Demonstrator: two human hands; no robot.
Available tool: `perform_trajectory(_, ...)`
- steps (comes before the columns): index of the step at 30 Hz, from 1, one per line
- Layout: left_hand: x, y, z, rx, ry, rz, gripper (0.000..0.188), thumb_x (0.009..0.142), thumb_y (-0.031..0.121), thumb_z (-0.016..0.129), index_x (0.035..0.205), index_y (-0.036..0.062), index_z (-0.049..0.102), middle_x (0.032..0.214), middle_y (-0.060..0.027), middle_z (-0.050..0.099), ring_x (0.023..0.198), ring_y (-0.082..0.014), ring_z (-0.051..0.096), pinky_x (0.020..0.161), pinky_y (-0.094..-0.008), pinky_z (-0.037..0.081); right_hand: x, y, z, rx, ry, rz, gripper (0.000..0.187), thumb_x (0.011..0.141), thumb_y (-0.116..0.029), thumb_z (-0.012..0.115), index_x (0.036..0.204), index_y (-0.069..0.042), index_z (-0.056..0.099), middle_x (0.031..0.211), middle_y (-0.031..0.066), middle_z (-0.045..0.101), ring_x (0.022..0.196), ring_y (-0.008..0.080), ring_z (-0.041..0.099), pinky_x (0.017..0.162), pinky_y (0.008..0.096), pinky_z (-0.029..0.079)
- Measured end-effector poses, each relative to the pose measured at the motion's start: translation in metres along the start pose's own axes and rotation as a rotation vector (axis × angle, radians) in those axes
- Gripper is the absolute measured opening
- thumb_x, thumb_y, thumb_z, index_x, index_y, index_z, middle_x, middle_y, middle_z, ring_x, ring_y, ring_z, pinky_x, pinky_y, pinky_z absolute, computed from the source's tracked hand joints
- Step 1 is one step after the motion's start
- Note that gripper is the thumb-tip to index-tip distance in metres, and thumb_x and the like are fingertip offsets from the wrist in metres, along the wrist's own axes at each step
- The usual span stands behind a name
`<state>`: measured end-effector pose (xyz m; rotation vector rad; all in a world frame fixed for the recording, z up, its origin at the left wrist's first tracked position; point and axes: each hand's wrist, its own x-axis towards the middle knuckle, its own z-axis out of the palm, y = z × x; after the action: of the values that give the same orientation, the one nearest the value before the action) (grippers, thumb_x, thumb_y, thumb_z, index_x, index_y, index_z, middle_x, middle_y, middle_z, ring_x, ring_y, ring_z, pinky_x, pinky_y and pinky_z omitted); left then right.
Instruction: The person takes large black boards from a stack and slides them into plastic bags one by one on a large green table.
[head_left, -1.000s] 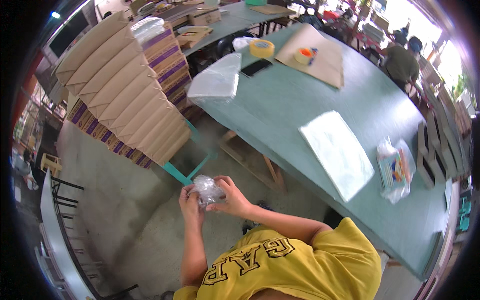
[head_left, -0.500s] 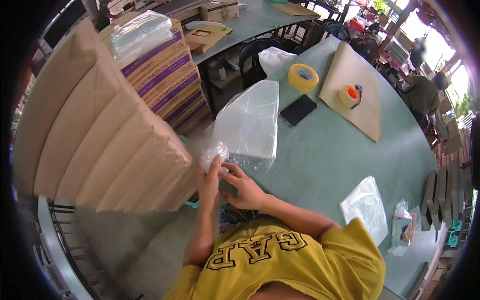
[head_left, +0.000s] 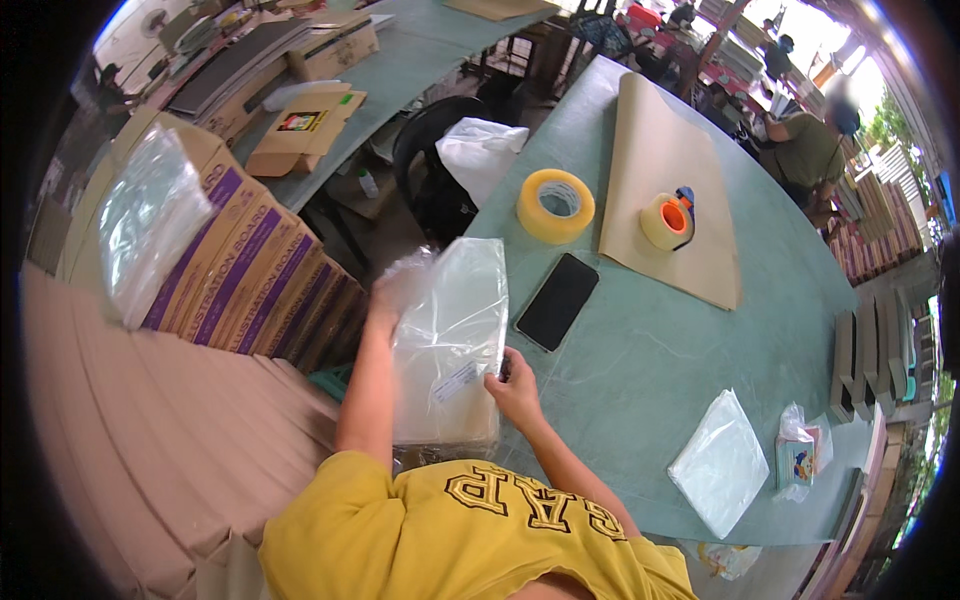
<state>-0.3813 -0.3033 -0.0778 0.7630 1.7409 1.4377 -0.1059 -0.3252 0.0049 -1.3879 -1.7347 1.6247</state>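
A stack of clear plastic sheets or bags (head_left: pixel 450 325) with a small white label lies at the table's left edge, in front of me. My right hand (head_left: pixel 517 392) grips its right edge, thumb on top and the fingers curled by the side. Beside the stack's left edge, my left hand (head_left: pixel 383 302) is smeared by motion. Crumpled clear plastic (head_left: pixel 412 264) bunches at that hand and seems to be held in it. Just right of the stack lies a black phone (head_left: pixel 558 302).
Farther up the green table (head_left: pixel 640 350) are a yellow tape roll (head_left: pixel 556 206) and brown paper (head_left: pixel 660 150) bearing a tape dispenser (head_left: pixel 667 221). Another clear plastic pack (head_left: pixel 720 463) lies right. Stacked cartons (head_left: pixel 250 265) and brown-wrapped bundles (head_left: pixel 150 430) stand left. A person (head_left: pixel 805 150) works far right.
My hands have parted: the right has moved to the stack's right edge, the left up along its other side with the crumpled plastic. The stack has come nearer, and the phone now lies turned.
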Motion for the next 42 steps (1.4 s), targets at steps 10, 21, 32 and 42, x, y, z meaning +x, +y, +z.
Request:
perform_trajectory(10,-0.012,0.225,0.080,-0.267,-0.198,0.368,0.023,0.079,0.019,0.057,0.092,0.0016,0.051,0.083,-0.0060,0.056,0.077,-0.0153,0.054,0.069,-0.0268,0.042,-0.060,-0.107,-0.143,0.155,0.472,-0.080,0.019,0.073,0.002,0.041,0.090,-0.003,0.048,0.086,0.0048,0.054,0.085,0.0131,0.051,0.076,0.0241,0.040)
perform_trajectory(21,0.358,0.116,0.099,0.728,0.564,0.751,0.022,0.076,0.014,0.056,0.093,0.0085,0.043,0.091,-0.0194,0.051,0.084,-0.0392,0.053,0.070,-0.0469,0.042,-0.134,0.104,-0.167,-0.930,1.143,0.341,0.036,0.067,-0.002,0.035,0.101,0.003,0.047,0.097,0.0203,0.047,0.095,0.0358,0.045,0.086,0.0371,0.035)
perform_trajectory(32,0.414,-0.040,0.128,0.821,-0.368,-0.414,0.033,0.071,0.022,0.058,0.098,0.0029,0.061,0.093,-0.0163,0.061,0.079,-0.0269,0.059,0.067,-0.0375,0.047,-0.141,0.134,-0.163,-1.076,1.110,0.384,0.027,0.075,-0.016,0.047,0.093,0.003,0.055,0.098,0.0215,0.053,0.097,0.0365,0.047,0.088,0.0427,0.035)
perform_trajectory(42,0.400,0.126,0.092,0.974,-0.558,0.569,0.038,0.072,0.016,0.051,0.105,-0.0004,0.056,0.101,-0.0169,0.059,0.095,-0.0266,0.056,0.084,-0.0333,0.041,-0.124,0.112,-0.165,-0.977,1.210,0.362,0.021,0.068,-0.004,0.045,0.087,-0.004,0.053,0.079,0.0174,0.051,0.077,0.0353,0.050,0.068,0.0430,0.041)
